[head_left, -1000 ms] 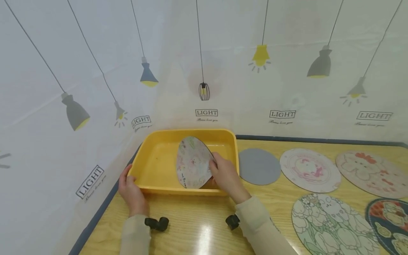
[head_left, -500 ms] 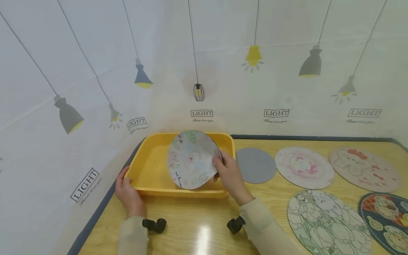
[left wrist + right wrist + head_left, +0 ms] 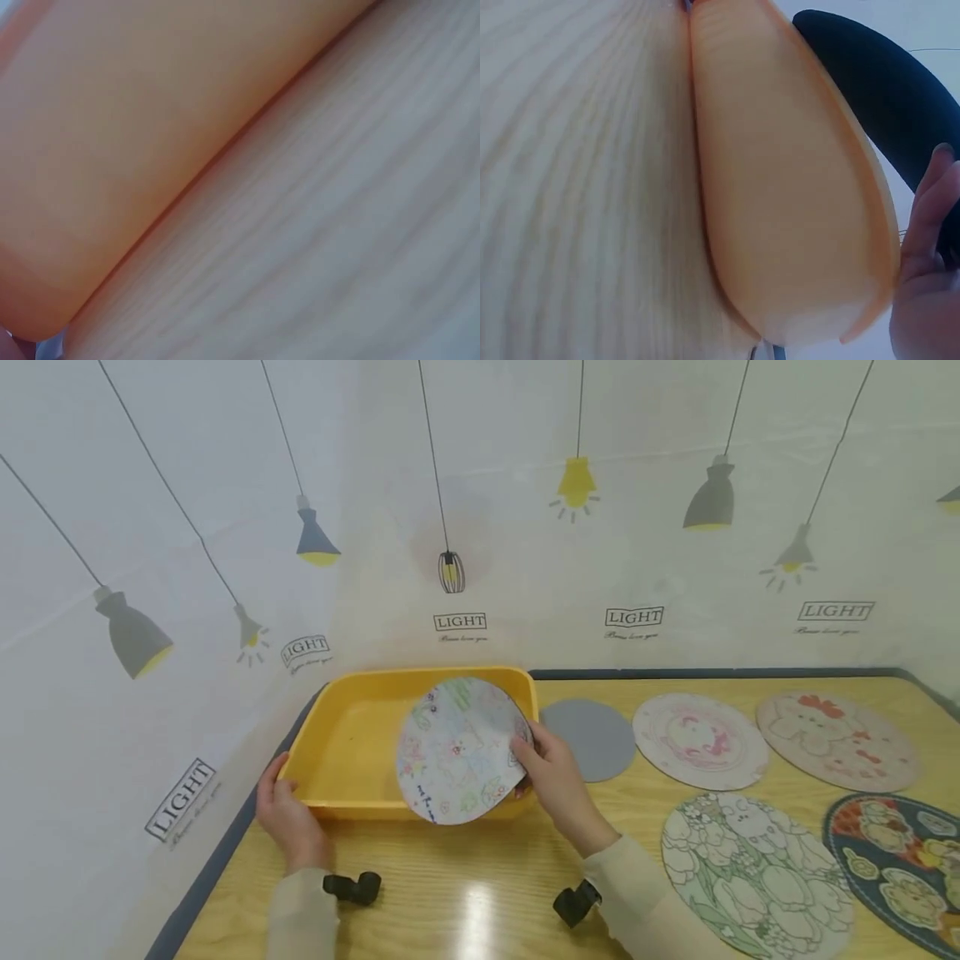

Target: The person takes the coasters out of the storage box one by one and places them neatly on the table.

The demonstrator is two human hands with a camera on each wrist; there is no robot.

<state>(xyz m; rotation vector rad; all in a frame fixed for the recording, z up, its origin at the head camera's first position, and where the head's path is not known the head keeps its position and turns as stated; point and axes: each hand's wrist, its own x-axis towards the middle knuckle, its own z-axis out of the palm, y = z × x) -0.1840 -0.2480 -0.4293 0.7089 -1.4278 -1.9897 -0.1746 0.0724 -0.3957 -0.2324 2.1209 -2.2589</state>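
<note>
My right hand [image 3: 558, 781] pinches the right edge of a round placemat [image 3: 461, 752] printed with pastel drawings, thumb on the printed face. The mat is tilted towards me over the right part of a yellow plastic tray [image 3: 341, 756], its lower edge overlapping the front rim. In the right wrist view, the mat's dark underside [image 3: 877, 82] shows above the tray wall [image 3: 795, 187], with my right hand's fingers [image 3: 930, 217] beneath it. My left hand [image 3: 288, 818] grips the tray's front left corner, some fingers hidden behind the rim. The left wrist view shows the tray's outer wall [image 3: 135, 135].
To the right on the wooden table [image 3: 420, 893] lie a plain grey round mat [image 3: 588, 739], a pink-printed mat [image 3: 701, 739], a peach mat [image 3: 836, 743], a floral mat [image 3: 757, 877] and a dark food-print mat [image 3: 900, 868]. A lamp-printed wall covering [image 3: 525, 568] stands behind.
My right hand has raised the round placemat out of the tray and turned its printed face more towards me. My left hand keeps its grip on the corner. The head view has shifted right.
</note>
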